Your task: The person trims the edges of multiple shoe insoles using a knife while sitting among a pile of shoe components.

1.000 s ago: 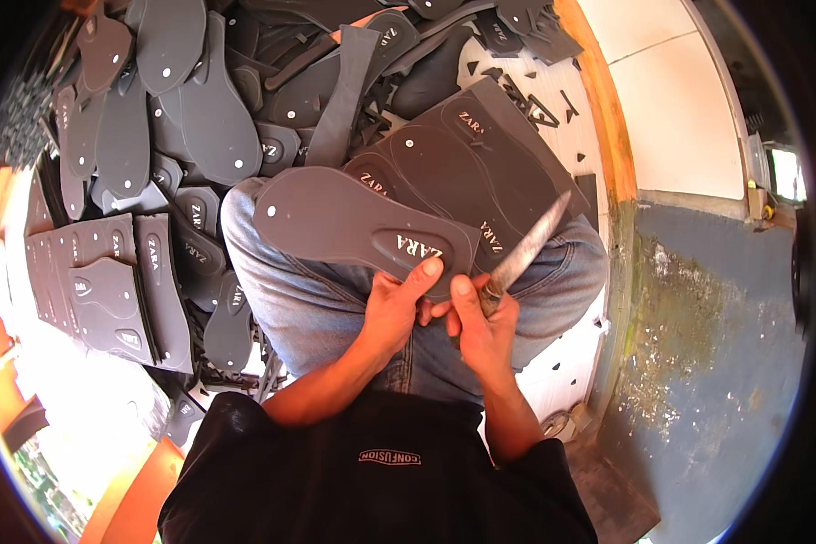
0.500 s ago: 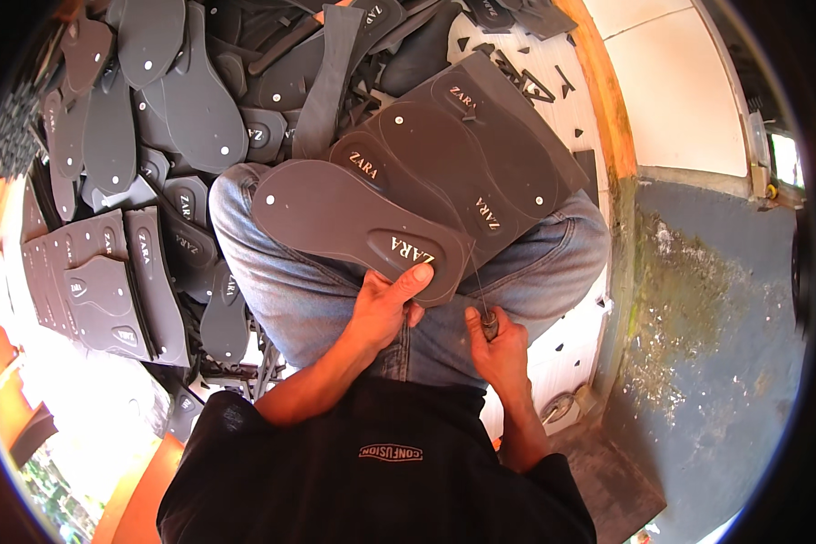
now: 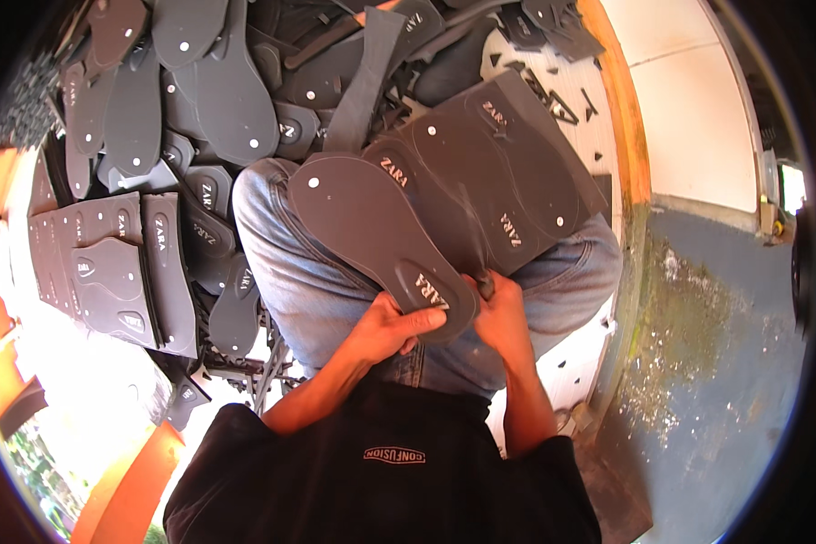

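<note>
My left hand is closed on the heel end of a dark grey shoe sole, thumb on top beside its white lettering. The sole's wide end, with a white dot, points up and left. My right hand is wrapped round the dark handle of a thin-bladed knife, close against the sole's right edge. The blade is blurred and hard to make out. Across my lap, behind the sole, lies a dark foam sheet marked with sole outlines.
Many cut soles are heaped at the upper left. Marked sheets are stacked at the left. Dark offcuts lie scattered on the white floor beyond my knees. A stained blue-grey surface runs along the right, past a wooden edge.
The sole in my left hand has turned so its heel end points more toward me. My right hand has moved up against the sole's edge. The whole view has shifted somewhat.
</note>
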Available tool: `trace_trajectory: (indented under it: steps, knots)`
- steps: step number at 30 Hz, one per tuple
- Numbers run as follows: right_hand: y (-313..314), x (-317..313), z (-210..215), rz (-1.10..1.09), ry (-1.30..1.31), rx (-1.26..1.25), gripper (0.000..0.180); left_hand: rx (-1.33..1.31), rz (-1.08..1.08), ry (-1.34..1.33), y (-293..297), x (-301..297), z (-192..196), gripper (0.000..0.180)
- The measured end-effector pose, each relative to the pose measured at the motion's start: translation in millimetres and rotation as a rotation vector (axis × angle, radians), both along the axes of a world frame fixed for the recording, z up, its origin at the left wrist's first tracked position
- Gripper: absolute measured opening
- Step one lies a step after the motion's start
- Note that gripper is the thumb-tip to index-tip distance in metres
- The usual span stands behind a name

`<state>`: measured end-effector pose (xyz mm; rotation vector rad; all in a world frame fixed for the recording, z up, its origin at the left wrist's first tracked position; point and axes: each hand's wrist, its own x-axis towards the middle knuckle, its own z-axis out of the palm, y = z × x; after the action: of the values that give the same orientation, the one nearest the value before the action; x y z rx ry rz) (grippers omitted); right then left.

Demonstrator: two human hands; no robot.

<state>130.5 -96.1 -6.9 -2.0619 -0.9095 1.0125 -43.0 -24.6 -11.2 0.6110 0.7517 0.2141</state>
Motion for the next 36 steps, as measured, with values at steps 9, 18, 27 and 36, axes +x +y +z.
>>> trace_trajectory:
  steps: [9, 18, 27, 36]
  knots:
    - [-22.0, -0.6, -0.5, -0.184, 0.043, -0.012, 0.027, 0.929, 0.456, 0.028, 264.9, 20.2, 116.0, 0.033]
    - [-26.5, 5.3, -9.7, -0.22, 0.046, 0.05, 0.027, 0.145, 0.548, 0.158, 72.5, 11.4, -56.0, 0.026]
    - [-19.7, 0.2, -0.7, -0.236, 0.066, 0.101, 0.026, -0.251, 0.38, 0.129, -4.4, 62.7, -41.6, 0.049]
    - [-29.0, -7.0, 9.2, -0.326, 0.095, 0.136, 0.03, -0.178, 0.504, 0.174, -11.3, 72.0, -32.6, 0.035]
